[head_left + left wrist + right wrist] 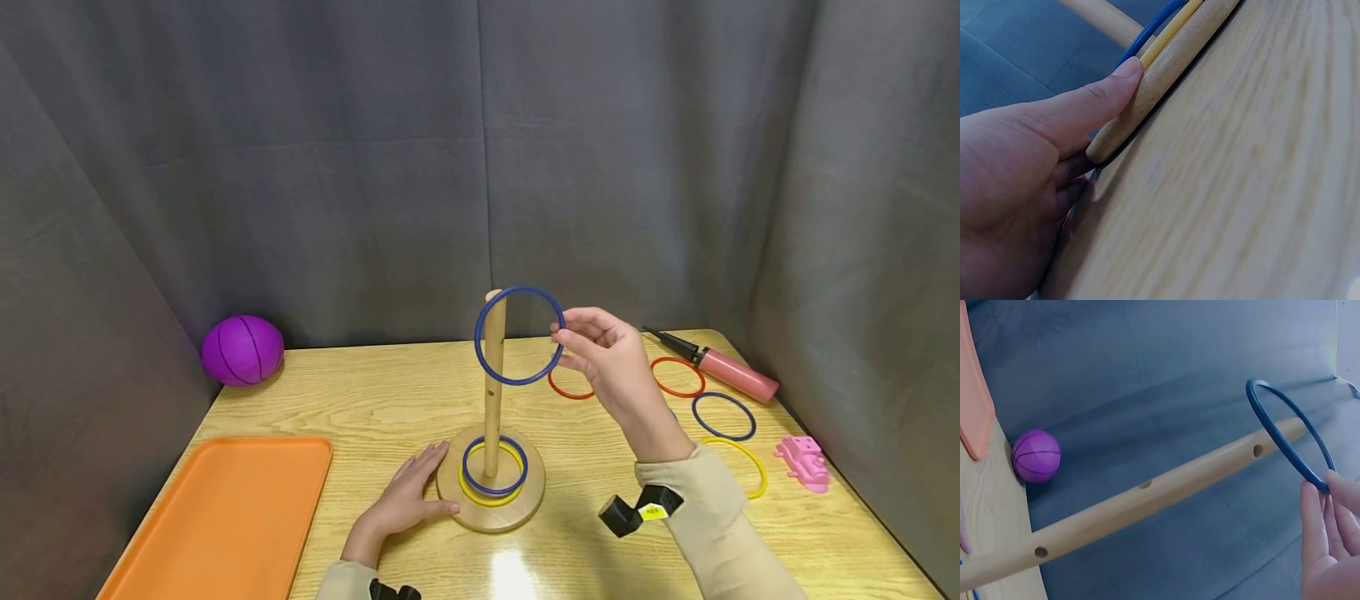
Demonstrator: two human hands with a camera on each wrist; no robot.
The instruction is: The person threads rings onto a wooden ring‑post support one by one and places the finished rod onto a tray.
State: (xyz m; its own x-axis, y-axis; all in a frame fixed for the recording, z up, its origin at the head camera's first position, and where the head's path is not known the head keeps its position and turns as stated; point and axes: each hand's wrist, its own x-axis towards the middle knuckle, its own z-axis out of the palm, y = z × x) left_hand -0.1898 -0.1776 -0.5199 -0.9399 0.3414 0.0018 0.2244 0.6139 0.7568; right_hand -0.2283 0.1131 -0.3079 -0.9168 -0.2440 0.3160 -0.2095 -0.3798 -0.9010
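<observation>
My right hand (pixel 611 358) pinches a blue ring (pixel 520 382) between thumb and fingers, its plane tilted up near the top of the wooden post (pixel 492 417). The right wrist view shows the ring (pixel 1285 447) overlapping the post's tip; I cannot tell whether the post passes through it. Round the foot of the post, another blue ring (pixel 525 477) and a yellow ring (pixel 489 502) lie on the round wooden base (pixel 532 504). My left hand (pixel 401 504) rests at the base's left edge with straight fingers. Its thumb touches the rim in the left wrist view.
Several rings lie at right, among them a red ring (pixel 678 395), a blue ring (pixel 723 436) and a yellow ring (pixel 763 479). Beyond are a pink hand pump (pixel 738 375) and a pink toy (pixel 804 462). At left are an orange tray (pixel 225 517) and a purple ball (pixel 242 350).
</observation>
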